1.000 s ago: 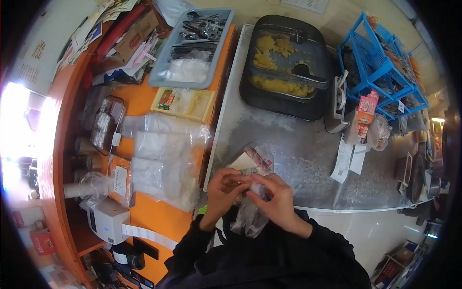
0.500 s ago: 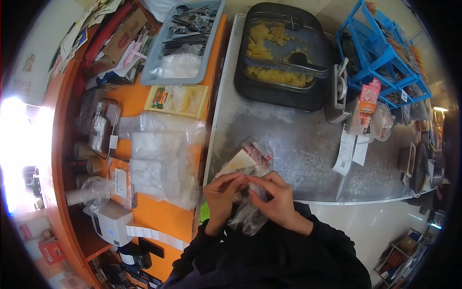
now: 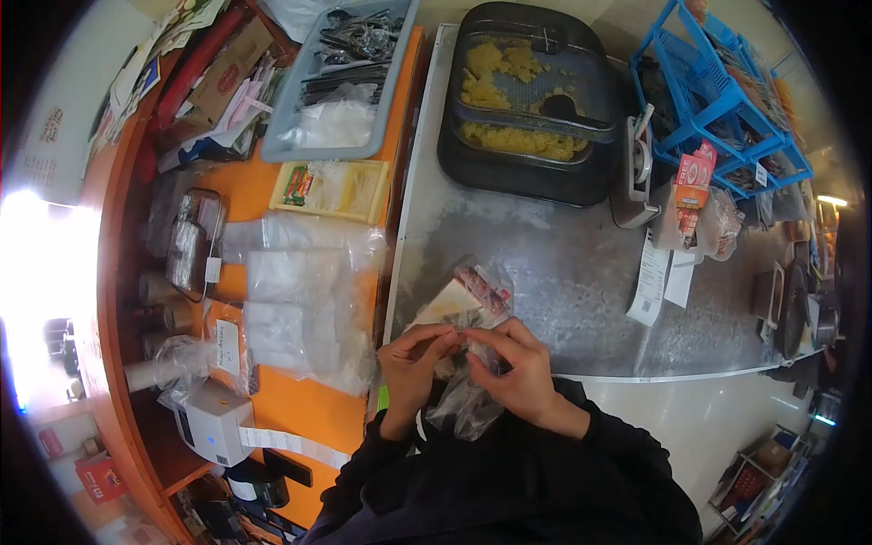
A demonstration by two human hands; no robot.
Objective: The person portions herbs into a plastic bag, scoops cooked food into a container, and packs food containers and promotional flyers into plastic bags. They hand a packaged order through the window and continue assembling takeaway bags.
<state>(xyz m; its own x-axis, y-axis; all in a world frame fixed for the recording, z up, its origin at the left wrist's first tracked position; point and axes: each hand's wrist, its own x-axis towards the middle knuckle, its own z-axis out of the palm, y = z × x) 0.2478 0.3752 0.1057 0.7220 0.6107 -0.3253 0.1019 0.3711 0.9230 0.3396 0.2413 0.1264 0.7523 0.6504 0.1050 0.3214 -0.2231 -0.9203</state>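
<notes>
A clear plastic bag (image 3: 468,409) hangs below my two hands at the near edge of the metal counter. My left hand (image 3: 413,368) pinches at its top edge, thumb against the fingers. Facing it, my right hand (image 3: 518,368) pinches the same bag, fingertips almost touching those of my left hand. What lies exactly between the fingertips is too small to tell. Just beyond the hands, a packet with a white and reddish print (image 3: 480,291) lies on the metal counter (image 3: 563,263), partly covered by the fingers.
Behind stands a black tray of yellow food (image 3: 518,136), with a tape dispenser (image 3: 636,182) and blue baskets (image 3: 718,109) to its right. Left, the orange counter (image 3: 300,409) holds plastic bags (image 3: 300,309), a cutlery tray (image 3: 341,91), a yellow box (image 3: 331,189) and a printer (image 3: 215,427).
The camera view has shifted slightly, so the counters sit higher in view. My hands stay pinched together at the bag, the left one slightly further left and the fingertips slightly shifted.
</notes>
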